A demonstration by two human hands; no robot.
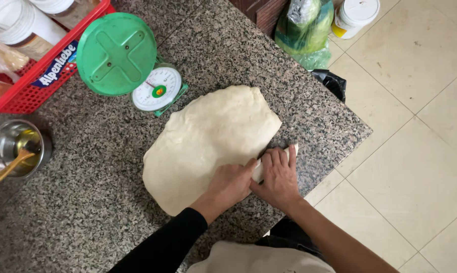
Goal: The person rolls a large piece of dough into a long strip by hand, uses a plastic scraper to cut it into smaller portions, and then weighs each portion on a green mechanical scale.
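Pale dough slab cut at counter edge
Pale flattened dough slab (210, 146) lies on speckled granite counter (87, 202); left hand (228, 186) presses it flat, right hand (278, 177) grips white scraper (274, 161); next likely: downward pressure

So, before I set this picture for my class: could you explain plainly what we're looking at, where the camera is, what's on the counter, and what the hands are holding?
There is no machine here. One camera, worn on a person's head, looks down at their own two bare hands. The surface is a speckled granite counter beside a tiled floor. On it lies a big flat slab of pale dough. The left hand, with a black sleeve, presses on the dough's near edge. The right hand lies on a pale flat tool at that edge, probably a scraper; most of it is hidden. Behind stand a green kitchen scale, a red basket of containers, and a steel cup with a wooden spoon.
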